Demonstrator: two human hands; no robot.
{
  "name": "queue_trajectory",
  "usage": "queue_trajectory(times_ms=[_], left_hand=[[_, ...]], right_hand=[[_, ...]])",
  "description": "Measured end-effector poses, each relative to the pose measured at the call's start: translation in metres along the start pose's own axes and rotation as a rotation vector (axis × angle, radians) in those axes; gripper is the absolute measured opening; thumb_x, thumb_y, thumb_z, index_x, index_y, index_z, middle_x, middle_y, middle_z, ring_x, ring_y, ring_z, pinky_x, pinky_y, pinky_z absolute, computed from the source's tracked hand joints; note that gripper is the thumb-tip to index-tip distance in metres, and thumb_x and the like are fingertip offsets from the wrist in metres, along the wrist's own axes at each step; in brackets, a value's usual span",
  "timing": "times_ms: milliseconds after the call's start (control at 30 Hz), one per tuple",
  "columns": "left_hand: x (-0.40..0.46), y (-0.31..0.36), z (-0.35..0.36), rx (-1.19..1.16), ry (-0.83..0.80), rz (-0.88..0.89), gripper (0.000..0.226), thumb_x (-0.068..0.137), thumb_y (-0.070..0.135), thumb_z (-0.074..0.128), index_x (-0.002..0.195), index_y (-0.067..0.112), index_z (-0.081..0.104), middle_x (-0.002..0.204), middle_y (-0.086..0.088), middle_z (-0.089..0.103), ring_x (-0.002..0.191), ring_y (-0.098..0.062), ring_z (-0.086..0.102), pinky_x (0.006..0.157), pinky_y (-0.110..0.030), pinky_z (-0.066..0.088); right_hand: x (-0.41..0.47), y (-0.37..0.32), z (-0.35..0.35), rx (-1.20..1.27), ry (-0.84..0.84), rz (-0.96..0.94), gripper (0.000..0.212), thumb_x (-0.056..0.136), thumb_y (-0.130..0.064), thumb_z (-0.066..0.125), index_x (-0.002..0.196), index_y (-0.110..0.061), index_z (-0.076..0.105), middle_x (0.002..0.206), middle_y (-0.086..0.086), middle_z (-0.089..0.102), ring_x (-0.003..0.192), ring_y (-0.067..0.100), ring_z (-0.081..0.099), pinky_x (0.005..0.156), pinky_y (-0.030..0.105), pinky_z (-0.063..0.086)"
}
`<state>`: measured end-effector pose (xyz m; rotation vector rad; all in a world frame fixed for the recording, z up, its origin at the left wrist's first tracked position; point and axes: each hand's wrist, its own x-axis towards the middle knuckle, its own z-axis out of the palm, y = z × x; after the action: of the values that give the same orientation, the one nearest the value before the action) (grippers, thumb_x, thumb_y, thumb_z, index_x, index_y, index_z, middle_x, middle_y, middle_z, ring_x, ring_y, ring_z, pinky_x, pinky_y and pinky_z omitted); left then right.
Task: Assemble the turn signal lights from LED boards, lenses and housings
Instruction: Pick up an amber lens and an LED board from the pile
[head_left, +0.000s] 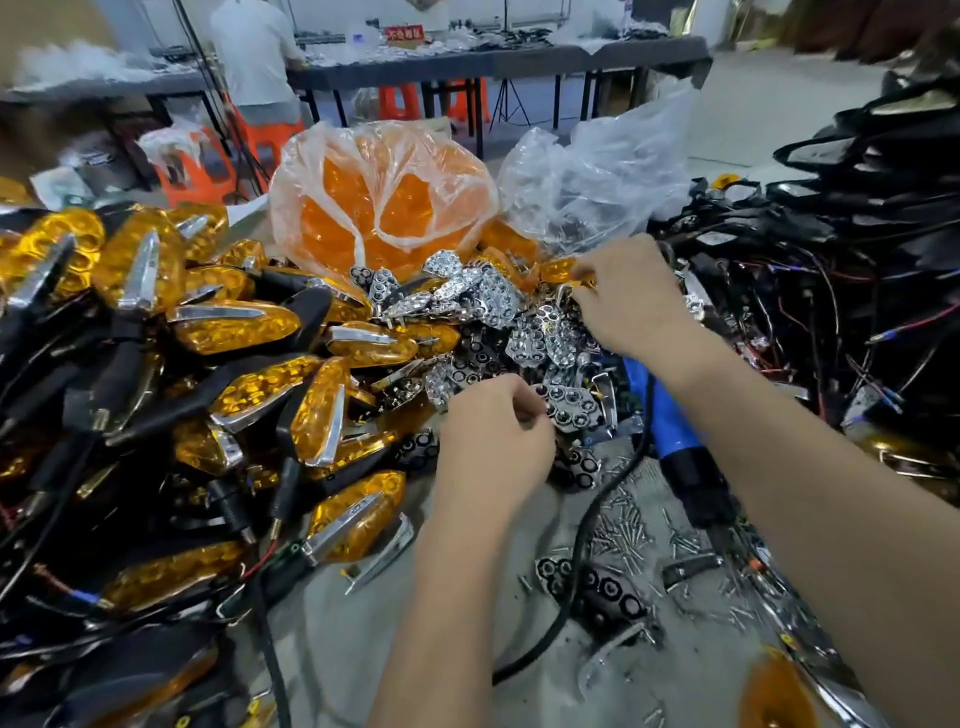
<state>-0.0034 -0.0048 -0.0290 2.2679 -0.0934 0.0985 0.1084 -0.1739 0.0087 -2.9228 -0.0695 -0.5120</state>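
Head view: chrome reflectors (498, 301) lie heaped mid-table, and the left hand (493, 436) pinches one reflector (569, 402) at the heap's near edge. The right hand (631, 296) reaches further back, fingers curled round an amber lens (558, 270) beside a clear bag (597, 176). Finished lights (234, 325) pile up on the left, wired housings (831, 291) on the right. Screws (623, 525) scatter on the table (363, 623) near a blue screwdriver (675, 447).

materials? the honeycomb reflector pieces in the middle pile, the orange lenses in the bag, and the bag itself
Reflector pieces: likely chrome-plated plastic; mirror-bright, moulded cups, though metal can't be ruled out.
Orange lenses: translucent amber plastic, glossy; light glows through them.
Bag: thin clear plastic film; crinkled, shiny folds, contents visible through it.
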Motion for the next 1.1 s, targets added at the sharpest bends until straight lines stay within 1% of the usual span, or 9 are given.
queue_trajectory(times_ms=[167, 367, 500, 567, 633, 733, 833, 933, 1100], left_hand=[[0.004, -0.004, 0.002, -0.003, 0.019, -0.018, 0.023, 0.091, 0.012, 0.064, 0.08, 0.032, 0.067, 0.081, 0.016, 0.068, 0.078, 0.0, 0.064, 0.071, -0.023, 0.054], [0.002, -0.003, -0.001, -0.012, 0.049, -0.034, 0.019, 0.091, 0.011, 0.065, 0.087, 0.029, 0.071, 0.084, 0.017, 0.068, 0.08, 0.002, 0.063, 0.067, -0.015, 0.048], [0.0, 0.0, -0.004, -0.077, 0.283, -0.052, 0.01, 0.093, 0.017, 0.067, 0.099, 0.025, 0.07, 0.098, 0.01, 0.068, 0.09, -0.004, 0.063, 0.079, -0.025, 0.051], [-0.003, 0.004, -0.005, -0.172, 0.406, -0.017, 0.011, 0.096, 0.027, 0.066, 0.107, 0.027, 0.067, 0.104, 0.008, 0.066, 0.088, -0.001, 0.061, 0.079, -0.026, 0.049], [-0.005, 0.008, -0.006, -0.325, 0.401, 0.018, 0.021, 0.098, 0.038, 0.062, 0.118, 0.031, 0.063, 0.111, 0.009, 0.064, 0.084, 0.005, 0.058, 0.075, -0.024, 0.046], [-0.009, 0.015, -0.006, -0.488, 0.19, 0.085, 0.043, 0.095, 0.051, 0.056, 0.137, 0.039, 0.053, 0.122, 0.014, 0.061, 0.095, 0.003, 0.061, 0.079, -0.026, 0.053], [-0.012, 0.019, -0.004, -0.565, 0.12, 0.177, 0.031, 0.097, 0.042, 0.056, 0.127, 0.035, 0.063, 0.107, 0.015, 0.069, 0.095, -0.002, 0.065, 0.077, -0.021, 0.054], [-0.011, 0.014, -0.007, -0.609, 0.109, 0.206, 0.019, 0.097, 0.028, 0.061, 0.109, 0.027, 0.075, 0.092, 0.004, 0.074, 0.083, -0.012, 0.068, 0.069, -0.032, 0.06], [-0.004, 0.002, -0.007, -0.599, 0.136, 0.055, 0.018, 0.101, 0.011, 0.064, 0.112, 0.023, 0.073, 0.091, -0.001, 0.073, 0.069, -0.01, 0.07, 0.05, -0.021, 0.054]], right_hand=[[0.009, -0.009, 0.015, -0.186, -0.2, -0.03, 0.05, 0.101, -0.023, 0.052, 0.147, -0.044, 0.054, 0.167, 0.011, 0.031, 0.154, 0.038, 0.019, 0.122, 0.061, 0.022], [0.001, -0.019, 0.008, -0.167, -0.149, -0.02, 0.031, 0.098, -0.014, 0.056, 0.123, -0.019, 0.073, 0.143, 0.009, 0.055, 0.143, 0.033, 0.034, 0.117, 0.058, 0.03], [-0.02, -0.015, -0.019, 0.236, 0.245, -0.011, 0.013, 0.094, -0.02, 0.072, 0.095, -0.028, 0.082, 0.1, -0.008, 0.075, 0.098, 0.009, 0.06, 0.098, 0.028, 0.047], [-0.035, -0.009, -0.04, 0.542, 0.229, -0.038, 0.013, 0.088, -0.018, 0.078, 0.087, -0.031, 0.08, 0.079, -0.015, 0.072, 0.071, -0.002, 0.062, 0.077, 0.013, 0.049], [-0.052, -0.002, -0.061, 0.752, -0.005, -0.097, 0.017, 0.084, -0.017, 0.082, 0.092, -0.031, 0.076, 0.076, -0.005, 0.073, 0.066, 0.004, 0.066, 0.071, 0.02, 0.053], [-0.072, 0.003, -0.076, 0.781, -0.322, -0.186, 0.034, 0.082, -0.021, 0.087, 0.105, -0.037, 0.069, 0.084, 0.002, 0.075, 0.072, 0.016, 0.069, 0.072, 0.028, 0.057], [-0.083, 0.001, -0.073, 0.872, -0.304, -0.21, 0.034, 0.083, -0.018, 0.086, 0.106, -0.033, 0.066, 0.08, 0.007, 0.076, 0.064, 0.013, 0.064, 0.063, 0.025, 0.054], [-0.086, 0.002, -0.066, 0.976, -0.268, -0.144, 0.031, 0.085, -0.024, 0.086, 0.109, -0.022, 0.065, 0.079, 0.008, 0.078, 0.06, 0.022, 0.067, 0.059, 0.025, 0.052], [-0.086, -0.003, -0.057, 1.128, -0.103, 0.055, 0.018, 0.098, -0.029, 0.073, 0.1, -0.012, 0.071, 0.08, 0.009, 0.078, 0.069, 0.024, 0.073, 0.056, 0.031, 0.057]])
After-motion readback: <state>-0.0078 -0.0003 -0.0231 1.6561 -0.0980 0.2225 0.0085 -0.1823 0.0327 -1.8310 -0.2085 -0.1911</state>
